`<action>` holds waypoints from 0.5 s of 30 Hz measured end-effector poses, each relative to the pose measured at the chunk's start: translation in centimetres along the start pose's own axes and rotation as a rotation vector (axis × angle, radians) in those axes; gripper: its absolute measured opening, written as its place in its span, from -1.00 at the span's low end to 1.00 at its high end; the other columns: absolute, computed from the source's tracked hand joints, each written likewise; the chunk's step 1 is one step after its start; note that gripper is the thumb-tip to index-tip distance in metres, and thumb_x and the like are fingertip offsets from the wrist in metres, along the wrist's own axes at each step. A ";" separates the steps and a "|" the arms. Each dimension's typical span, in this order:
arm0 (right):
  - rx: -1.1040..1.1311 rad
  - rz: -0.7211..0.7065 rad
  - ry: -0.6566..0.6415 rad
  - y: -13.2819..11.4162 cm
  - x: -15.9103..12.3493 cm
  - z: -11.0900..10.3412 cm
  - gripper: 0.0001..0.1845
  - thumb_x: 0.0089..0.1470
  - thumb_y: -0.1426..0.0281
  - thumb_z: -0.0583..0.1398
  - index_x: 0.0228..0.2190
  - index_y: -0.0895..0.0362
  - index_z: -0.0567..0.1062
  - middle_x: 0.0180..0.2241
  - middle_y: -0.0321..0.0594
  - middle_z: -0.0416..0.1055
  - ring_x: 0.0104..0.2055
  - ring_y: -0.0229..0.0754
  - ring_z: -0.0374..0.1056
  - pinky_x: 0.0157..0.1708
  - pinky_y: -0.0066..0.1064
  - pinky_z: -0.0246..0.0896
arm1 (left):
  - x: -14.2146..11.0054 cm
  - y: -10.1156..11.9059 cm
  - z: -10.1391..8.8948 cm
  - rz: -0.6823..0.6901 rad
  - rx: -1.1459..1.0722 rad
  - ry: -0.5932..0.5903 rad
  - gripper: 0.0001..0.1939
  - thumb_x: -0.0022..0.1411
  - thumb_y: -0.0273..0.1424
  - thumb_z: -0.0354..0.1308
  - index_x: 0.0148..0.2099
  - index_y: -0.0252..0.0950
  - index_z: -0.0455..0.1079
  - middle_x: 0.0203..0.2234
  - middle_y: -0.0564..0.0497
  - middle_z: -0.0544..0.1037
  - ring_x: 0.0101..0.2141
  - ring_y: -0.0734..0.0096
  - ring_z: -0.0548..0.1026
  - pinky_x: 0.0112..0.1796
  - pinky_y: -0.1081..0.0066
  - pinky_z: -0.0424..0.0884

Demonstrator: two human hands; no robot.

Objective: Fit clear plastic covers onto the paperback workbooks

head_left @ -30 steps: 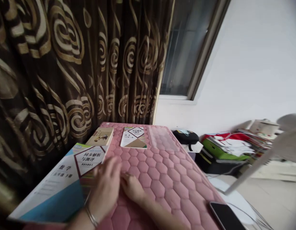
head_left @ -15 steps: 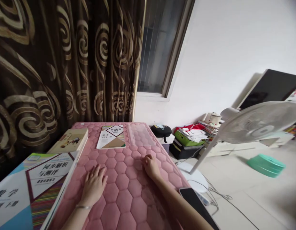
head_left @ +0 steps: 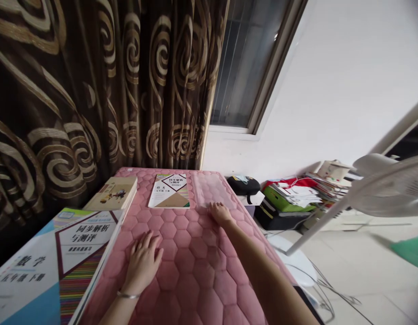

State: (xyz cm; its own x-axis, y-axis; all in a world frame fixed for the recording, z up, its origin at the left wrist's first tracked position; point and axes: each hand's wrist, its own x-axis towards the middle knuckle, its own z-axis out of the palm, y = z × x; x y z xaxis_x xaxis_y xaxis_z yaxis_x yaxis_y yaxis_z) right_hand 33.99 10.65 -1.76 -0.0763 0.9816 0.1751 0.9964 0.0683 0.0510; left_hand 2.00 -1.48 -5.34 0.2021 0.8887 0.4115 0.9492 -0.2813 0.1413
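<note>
My left hand, with a bracelet at the wrist, lies flat and open on the pink quilted table cover, holding nothing. Farther forward, my right hand rests with its fingers slightly bent at the near edge of a clear plastic sheet. The fingertips seem to touch that edge; no grip on it shows. Left of the sheet lies a workbook with a white and brown cover.
Along the left side stand a large workbook and a thick beige book. Beyond the right edge are a black case, piled papers and a white fan. A dark phone is mostly behind my right forearm.
My right hand has moved forward to the plastic sheet's near edge. My left hand stays flat on the cover. The view has turned left, so the surroundings sit farther right.
</note>
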 end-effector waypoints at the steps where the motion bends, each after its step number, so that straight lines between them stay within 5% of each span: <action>1: -0.015 -0.003 -0.014 -0.1 0.2 0.0 -0.74 0.21 0.50 0.02 -0.12 0.29 0.42 -0.18 0.12 0.47 -0.09 -0.07 0.39 -0.01 -0.33 0.13 | 0.0 0.1 0.0 -0.008 -0.006 -0.003 -0.63 0.25 -0.30 -0.02 0.07 -0.15 0.41 0.15 -0.10 0.38 0.12 0.11 0.34 0.10 0.06 0.21; 8: -0.092 0.018 -0.022 0.0 0.7 0.4 -0.71 0.20 0.56 -0.03 -0.13 0.34 0.41 -0.27 0.20 0.50 -0.18 -0.02 0.46 -0.19 -0.32 0.24 | 0.1 0.3 -0.4 -0.023 0.008 -0.036 -0.64 0.26 -0.32 -0.04 0.07 -0.13 0.39 0.15 -0.07 0.37 0.14 0.15 0.31 0.11 0.09 0.18; 15: -0.131 -0.088 0.010 0.8 -0.5 -1.4 -0.68 0.13 0.64 -0.01 -0.15 0.25 0.44 -0.24 0.03 0.51 -0.21 -0.13 0.46 -0.04 -0.33 0.21 | 0.0 0.2 -0.4 -0.018 0.004 -0.040 -0.64 0.28 -0.31 -0.05 0.07 -0.15 0.39 0.16 -0.08 0.36 0.14 0.14 0.29 0.09 0.09 0.19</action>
State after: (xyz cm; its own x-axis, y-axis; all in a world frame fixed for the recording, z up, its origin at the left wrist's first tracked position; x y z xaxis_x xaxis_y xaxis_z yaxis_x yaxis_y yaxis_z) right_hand 34.78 9.94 -0.44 -0.1639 0.9710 0.1741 0.9725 0.1294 0.1939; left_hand 2.12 -1.65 -4.98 0.1944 0.9075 0.3723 0.9538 -0.2636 0.1444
